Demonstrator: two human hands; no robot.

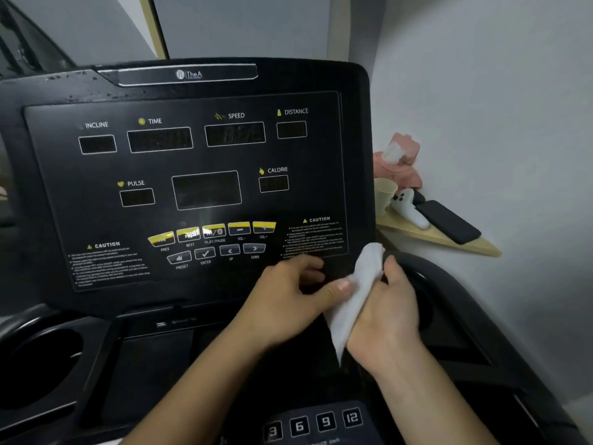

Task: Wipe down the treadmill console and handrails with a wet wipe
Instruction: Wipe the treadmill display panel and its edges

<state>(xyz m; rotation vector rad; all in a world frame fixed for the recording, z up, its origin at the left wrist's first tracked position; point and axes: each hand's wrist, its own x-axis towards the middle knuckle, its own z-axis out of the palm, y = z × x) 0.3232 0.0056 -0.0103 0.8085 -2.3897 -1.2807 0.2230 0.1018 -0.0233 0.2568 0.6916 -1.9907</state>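
The black treadmill console (pixel 192 175) fills the view, with display windows and a row of yellow buttons (pixel 211 232). A white wet wipe (pixel 356 300) hangs folded between my two hands in front of the console's lower right corner. My left hand (pixel 288 300) pinches the wipe's left side with its thumb. My right hand (pixel 388 303) grips the wipe from the right, fingers curled around it. Both hands hover just off the console face. The right handrail (pixel 481 316) curves away behind my right hand.
A wooden shelf (pixel 449 242) on the right wall holds a pink wipes packet (pixel 401 159), a pale cup (pixel 383 194), a white gadget (pixel 407 207) and a black phone (pixel 449 220). A cup holder (pixel 41 361) sits lower left. Speed keys (pixel 314 422) lie at the bottom.
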